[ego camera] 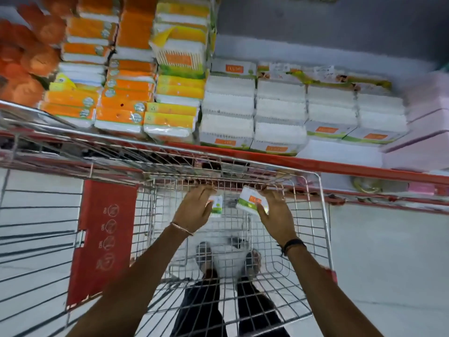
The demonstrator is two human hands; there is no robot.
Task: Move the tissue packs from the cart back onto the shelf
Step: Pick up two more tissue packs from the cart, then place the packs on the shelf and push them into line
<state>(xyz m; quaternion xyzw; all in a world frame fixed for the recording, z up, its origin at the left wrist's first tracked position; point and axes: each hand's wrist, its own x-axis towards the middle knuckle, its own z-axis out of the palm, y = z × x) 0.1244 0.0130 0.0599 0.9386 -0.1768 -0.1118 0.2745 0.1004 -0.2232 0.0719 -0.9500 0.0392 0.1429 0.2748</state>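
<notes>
Down inside the wire cart (313, 215), near its far edge, both hands grip tissue packs: the left hand (194, 205) is clamped on a small pack (217, 206), the right hand (275, 215) on another pack (251, 199). Beyond the cart's rim, the shelf (340, 166) carries stacked packs.

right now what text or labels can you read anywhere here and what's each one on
Nothing reads for certain.
Orange labels on the white tissue packs on the shelf: lettering blurred.
Pack in the right hand: orange label, blurred.
Red panel on the cart: round icons, small print unreadable.
</notes>
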